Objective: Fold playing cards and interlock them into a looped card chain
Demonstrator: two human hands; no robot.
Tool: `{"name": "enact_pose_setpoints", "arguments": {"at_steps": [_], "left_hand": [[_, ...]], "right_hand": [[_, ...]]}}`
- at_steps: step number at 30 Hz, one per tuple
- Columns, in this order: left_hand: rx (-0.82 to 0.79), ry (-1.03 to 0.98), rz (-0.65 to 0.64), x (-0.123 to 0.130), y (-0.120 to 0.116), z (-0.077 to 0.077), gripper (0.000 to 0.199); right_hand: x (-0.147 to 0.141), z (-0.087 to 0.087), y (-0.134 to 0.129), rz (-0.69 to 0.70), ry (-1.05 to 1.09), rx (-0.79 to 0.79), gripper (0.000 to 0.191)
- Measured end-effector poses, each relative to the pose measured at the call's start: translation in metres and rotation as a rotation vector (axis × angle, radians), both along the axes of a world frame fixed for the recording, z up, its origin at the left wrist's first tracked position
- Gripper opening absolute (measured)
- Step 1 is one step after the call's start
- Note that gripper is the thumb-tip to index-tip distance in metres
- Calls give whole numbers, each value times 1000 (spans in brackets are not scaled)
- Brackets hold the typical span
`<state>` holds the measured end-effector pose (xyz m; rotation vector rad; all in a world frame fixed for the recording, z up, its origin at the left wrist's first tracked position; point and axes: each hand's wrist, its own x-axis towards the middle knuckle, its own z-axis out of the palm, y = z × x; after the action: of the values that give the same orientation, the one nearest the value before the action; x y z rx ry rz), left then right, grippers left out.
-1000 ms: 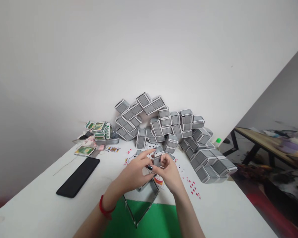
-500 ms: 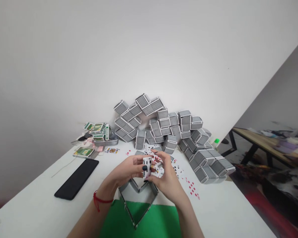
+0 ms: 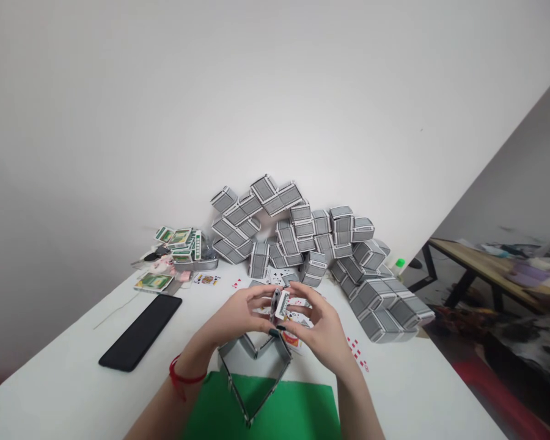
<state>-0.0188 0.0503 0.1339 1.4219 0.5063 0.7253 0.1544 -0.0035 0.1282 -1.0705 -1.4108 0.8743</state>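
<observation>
Between the fingertips of both hands I hold a folded playing card [image 3: 282, 305], its printed edge turned partly up. My left hand [image 3: 233, 315], with a red string on the wrist, pinches it from the left. From the other side, the curled fingers and thumb of my right hand [image 3: 323, 327] grip it. Just below stands a heart-shaped frame [image 3: 231, 384] of folded cards, partly on a green mat [image 3: 309, 412]. Loose playing cards [image 3: 293, 341] lie under and behind my right hand, some hidden by it.
Grey-backed folded card blocks [image 3: 288, 235] are stacked against the wall, more [image 3: 389, 305] at right. A black phone [image 3: 140, 333] lies at left. Green-and-white card boxes [image 3: 181, 238] are piled behind it. A king card [image 3: 206, 279] lies face up. Another table [image 3: 481, 263] stands beyond.
The folded card has turned from showing its face to a more edge-on view. My right hand has shifted slightly right, uncovering an orange-printed card beneath.
</observation>
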Motion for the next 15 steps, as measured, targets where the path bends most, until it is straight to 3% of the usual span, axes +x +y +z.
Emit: {"name": "enact_pose_setpoints", "arguments": {"at_steps": [7, 15], "left_hand": [[46, 40, 130, 3, -3, 1, 61], [143, 113, 184, 1, -3, 1, 62]], "right_hand": [[-6, -1, -2, 79, -44, 148, 47], [-7, -5, -1, 72, -149, 235, 38]]}}
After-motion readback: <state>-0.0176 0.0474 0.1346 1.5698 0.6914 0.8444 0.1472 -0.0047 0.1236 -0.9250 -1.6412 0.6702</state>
